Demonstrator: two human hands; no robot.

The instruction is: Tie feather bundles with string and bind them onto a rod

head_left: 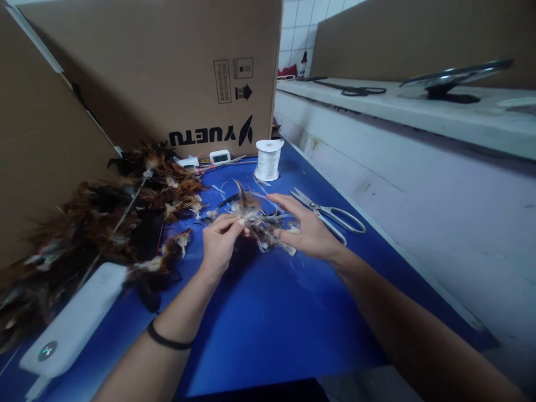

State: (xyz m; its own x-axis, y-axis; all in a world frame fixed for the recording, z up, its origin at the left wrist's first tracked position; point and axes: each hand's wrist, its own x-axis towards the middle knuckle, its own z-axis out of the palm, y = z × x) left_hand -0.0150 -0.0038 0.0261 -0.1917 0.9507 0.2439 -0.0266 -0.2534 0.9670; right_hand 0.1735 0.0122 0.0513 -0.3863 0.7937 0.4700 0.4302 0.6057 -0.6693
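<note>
My left hand (220, 240) pinches the base of a small tuft of brown and white feathers (246, 206) between thumb and fingers. Just right of it, my right hand (307, 229) is spread, thumb and fingers apart, over loose feather scraps (268, 237) and strips of clear ribbon. Whether a ribbon strip touches its fingers cannot be made out. Metal scissors (330, 215) lie behind the right hand with their blades parted. A spool of white ribbon (268, 160) stands upright beyond both hands.
Brown feather bunches (125, 212) heap along the left side. A white device with a round display (75, 318) lies in front of them. Cardboard (167, 72) walls the back of the blue table (251, 318). On the right ledge (377, 103) sit black scissors (362, 90) and a tilted round object (456, 75).
</note>
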